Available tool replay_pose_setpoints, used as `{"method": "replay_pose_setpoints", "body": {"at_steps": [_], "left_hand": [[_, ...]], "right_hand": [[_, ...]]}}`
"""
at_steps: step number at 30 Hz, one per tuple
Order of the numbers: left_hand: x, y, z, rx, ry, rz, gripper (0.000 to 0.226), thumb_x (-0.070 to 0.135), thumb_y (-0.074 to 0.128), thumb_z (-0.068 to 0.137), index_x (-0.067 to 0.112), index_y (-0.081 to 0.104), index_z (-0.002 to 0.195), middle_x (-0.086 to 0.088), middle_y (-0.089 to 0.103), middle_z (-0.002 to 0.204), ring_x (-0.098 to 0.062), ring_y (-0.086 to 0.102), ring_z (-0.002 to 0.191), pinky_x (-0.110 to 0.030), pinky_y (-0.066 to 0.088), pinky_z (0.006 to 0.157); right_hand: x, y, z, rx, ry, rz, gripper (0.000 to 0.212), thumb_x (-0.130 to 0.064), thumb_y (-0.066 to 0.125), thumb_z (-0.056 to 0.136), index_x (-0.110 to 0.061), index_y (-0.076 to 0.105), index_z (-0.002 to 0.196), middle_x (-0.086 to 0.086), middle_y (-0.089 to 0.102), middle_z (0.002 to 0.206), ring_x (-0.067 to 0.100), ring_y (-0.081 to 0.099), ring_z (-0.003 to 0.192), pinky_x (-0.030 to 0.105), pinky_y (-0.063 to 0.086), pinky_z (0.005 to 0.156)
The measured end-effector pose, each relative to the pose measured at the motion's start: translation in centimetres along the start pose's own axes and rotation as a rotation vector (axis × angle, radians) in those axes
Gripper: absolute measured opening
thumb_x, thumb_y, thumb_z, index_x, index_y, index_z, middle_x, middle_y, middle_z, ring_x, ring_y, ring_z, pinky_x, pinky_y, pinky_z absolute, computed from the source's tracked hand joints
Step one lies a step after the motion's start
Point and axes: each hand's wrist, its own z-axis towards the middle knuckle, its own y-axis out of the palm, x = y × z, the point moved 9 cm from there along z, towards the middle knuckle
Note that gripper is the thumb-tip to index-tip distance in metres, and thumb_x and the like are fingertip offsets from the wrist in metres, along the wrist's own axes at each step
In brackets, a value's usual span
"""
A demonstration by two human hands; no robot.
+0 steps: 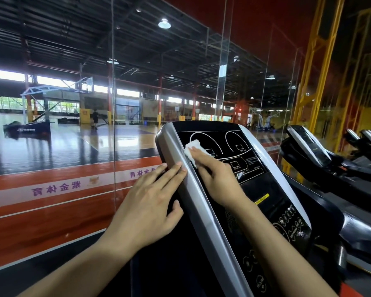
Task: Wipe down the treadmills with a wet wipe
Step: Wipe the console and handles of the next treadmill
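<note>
The right hand (217, 179) presses a folded white wet wipe (193, 152) onto the black treadmill console (263, 189) near its left edge; the left hand (150, 209), fingers straight, rests on the grey side trim (193, 189). More treadmills (321, 155) stand right, a glass wall (73, 125) ahead.

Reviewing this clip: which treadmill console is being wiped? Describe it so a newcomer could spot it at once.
A row of treadmills runs along the glass wall facing a basketball court. The nearest console, black with silver side rails, fills the lower middle of the view. Unlike the other treadmills to the right, it has the right hand pressing a white wipe on its panel and the left hand on its rail.
</note>
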Motion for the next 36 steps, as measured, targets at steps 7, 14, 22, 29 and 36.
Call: {"method": "replay_pose_setpoints", "body": {"at_steps": [7,14,22,29,36], "left_hand": [[0.1,-0.1,-0.1,-0.004,-0.001,-0.005,0.068,0.042,0.040,0.091,0.022,0.040,0.156,0.006,0.036,0.162,-0.023,0.040,0.146,-0.045,0.040,0.116],[0.2,-0.4,0.0,0.040,0.012,0.005,0.066,0.041,0.043,0.090,0.018,0.047,0.152,0.000,0.042,0.159,-0.022,0.043,0.144,-0.044,0.040,0.115],[-0.2,-0.7,0.2,0.035,-0.055,0.040,0.063,0.038,0.042,0.087,0.008,0.059,0.140,-0.008,0.060,0.143,-0.027,0.054,0.135,-0.046,0.048,0.109],[-0.3,-0.9,0.0,0.063,-0.055,0.002,0.056,0.034,0.040,0.087,0.007,0.067,0.129,-0.011,0.069,0.129,-0.031,0.058,0.128,-0.045,0.049,0.105],[-1.3,-2.6,-0.8,0.189,-0.167,-0.043,0.037,0.028,0.044,0.086,0.010,0.067,0.109,-0.008,0.072,0.103,-0.031,0.063,0.102,-0.043,0.053,0.087]], "right_hand": [[8.9,-4.6,-0.1,0.203,0.498,-0.089,0.043,-0.007,0.049,0.099,-0.023,0.062,0.137,0.012,0.070,0.124,0.027,0.066,0.106,0.025,0.047,0.088],[-0.8,0.0,-3.6,0.012,0.118,0.215,0.042,-0.002,0.055,0.099,-0.024,0.066,0.133,-0.015,0.063,0.135,-0.004,0.050,0.131,0.024,0.038,0.115],[-4.0,1.4,3.0,-0.047,0.070,0.126,0.036,-0.015,0.053,0.103,-0.028,0.064,0.135,-0.010,0.061,0.138,0.002,0.053,0.131,0.028,0.043,0.112],[-6.7,4.1,9.1,-0.086,0.163,-0.104,0.037,-0.018,0.045,0.105,-0.022,0.062,0.137,0.009,0.055,0.146,0.026,0.050,0.134,0.021,0.034,0.106],[-5.3,1.2,-5.0,0.003,0.088,0.012,0.049,-0.006,0.054,0.099,-0.030,0.056,0.142,-0.003,0.042,0.155,0.008,0.040,0.141,0.014,0.033,0.112]]}}
